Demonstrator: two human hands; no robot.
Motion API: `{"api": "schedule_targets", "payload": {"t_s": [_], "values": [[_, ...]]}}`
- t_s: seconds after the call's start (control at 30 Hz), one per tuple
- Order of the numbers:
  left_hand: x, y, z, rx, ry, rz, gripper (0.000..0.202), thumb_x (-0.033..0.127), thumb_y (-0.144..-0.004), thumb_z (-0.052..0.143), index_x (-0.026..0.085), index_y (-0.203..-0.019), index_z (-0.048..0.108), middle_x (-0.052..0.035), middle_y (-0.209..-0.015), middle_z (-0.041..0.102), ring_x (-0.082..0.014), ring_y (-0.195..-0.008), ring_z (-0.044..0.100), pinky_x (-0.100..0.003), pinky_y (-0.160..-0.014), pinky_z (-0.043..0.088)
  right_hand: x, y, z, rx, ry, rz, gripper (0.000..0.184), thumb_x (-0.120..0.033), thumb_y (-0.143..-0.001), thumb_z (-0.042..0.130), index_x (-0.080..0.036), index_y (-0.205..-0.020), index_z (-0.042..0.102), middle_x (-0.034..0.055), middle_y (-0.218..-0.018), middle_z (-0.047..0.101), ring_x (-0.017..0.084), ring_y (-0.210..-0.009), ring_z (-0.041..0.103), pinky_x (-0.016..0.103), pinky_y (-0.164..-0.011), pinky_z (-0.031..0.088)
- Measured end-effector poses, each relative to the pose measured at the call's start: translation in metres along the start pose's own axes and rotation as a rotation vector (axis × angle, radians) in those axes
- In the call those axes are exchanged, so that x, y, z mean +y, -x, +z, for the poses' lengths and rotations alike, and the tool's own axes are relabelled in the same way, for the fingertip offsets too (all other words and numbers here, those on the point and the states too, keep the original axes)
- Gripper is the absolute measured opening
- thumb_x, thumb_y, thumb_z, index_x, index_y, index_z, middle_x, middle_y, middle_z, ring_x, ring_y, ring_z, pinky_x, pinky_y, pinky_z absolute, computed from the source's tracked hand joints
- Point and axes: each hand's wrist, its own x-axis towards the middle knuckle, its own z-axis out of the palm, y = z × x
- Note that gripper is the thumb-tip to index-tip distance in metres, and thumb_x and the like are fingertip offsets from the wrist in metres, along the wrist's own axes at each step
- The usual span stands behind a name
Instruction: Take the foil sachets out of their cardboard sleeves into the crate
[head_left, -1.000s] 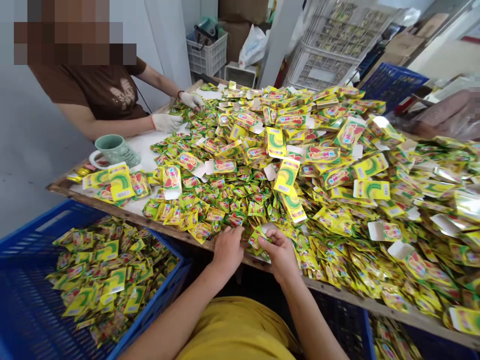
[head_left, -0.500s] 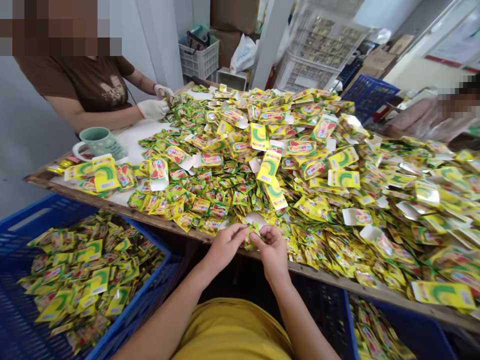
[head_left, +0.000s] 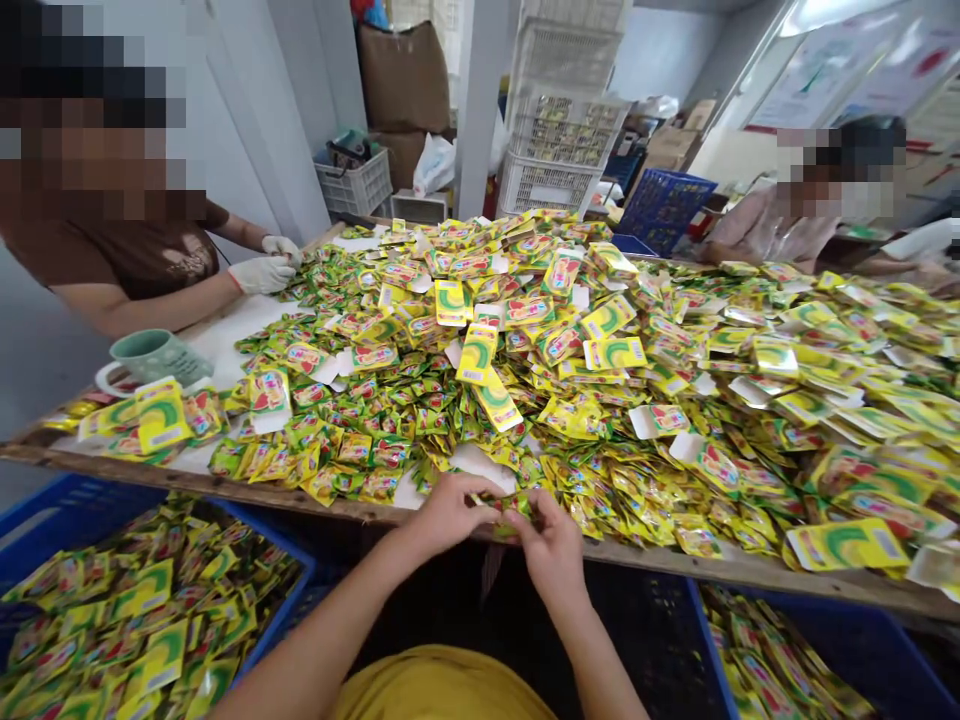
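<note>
My left hand (head_left: 448, 512) and my right hand (head_left: 552, 545) meet at the near edge of the table (head_left: 757, 571). Both pinch a small green and yellow sachet (head_left: 504, 511) between their fingertips. Just beyond them lies a big heap of sachets and small yellow boxes (head_left: 570, 370) that covers most of the table. A bare white patch of the tabletop (head_left: 476, 462) shows right behind my fingers.
A blue crate (head_left: 45, 510) with packed yellow boxes stands at my lower left, another blue crate (head_left: 885, 665) at lower right. A green mug (head_left: 150, 357) sits at the table's left. A gloved person's hands (head_left: 264, 272) work far left; another person (head_left: 772, 225) sits far right. White crates (head_left: 559, 150) are stacked behind.
The view has tilted up and drawn back. My hands stay together at the table edge, still working the same sachet. The gloved person's hands have shifted a little.
</note>
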Motion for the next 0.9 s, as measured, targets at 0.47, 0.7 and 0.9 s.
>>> {"api": "schedule_targets", "payload": {"t_s": [0.47, 0.7, 0.9], "values": [[0.031, -0.101, -0.051, 0.283, -0.458, 0.371, 0.029, 0.021, -0.088, 0.051, 0.018, -0.116, 0.057, -0.0087, -0.110, 0.067, -0.0234, -0.106, 0.060, -0.035, -0.095, 0.041, 0.016, -0.008, -0.033, 0.032, 0.082, -0.121, 0.017, -0.022, -0.083, 0.057, -0.024, -0.099, 0.062, 0.0055, -0.089, 0.067, 0.024, -0.083, 0.061, 0.036, -0.075, 0.047], [0.009, -0.032, -0.012, -0.111, -0.001, 0.021, 0.018, 0.016, -0.079, 0.058, 0.018, -0.097, 0.057, -0.0016, -0.081, 0.065, -0.0177, -0.075, 0.061, -0.024, -0.067, 0.044, -0.043, -0.040, -0.029, 0.211, -0.004, -0.283, 0.016, -0.025, -0.084, 0.058, -0.023, -0.100, 0.062, 0.0046, -0.093, 0.063, 0.022, -0.088, 0.059, 0.033, -0.079, 0.045], [-0.015, -0.018, -0.005, -0.038, 0.146, -0.063, 0.015, 0.014, -0.076, 0.057, 0.017, -0.091, 0.054, -0.0006, -0.081, 0.062, -0.0165, -0.078, 0.058, -0.025, -0.071, 0.042, -0.032, -0.046, -0.005, -0.066, 0.531, -0.412, 0.024, -0.009, -0.082, 0.048, -0.018, -0.101, 0.061, 0.0087, -0.091, 0.059, 0.024, -0.090, 0.054, 0.035, -0.078, 0.044]]}}
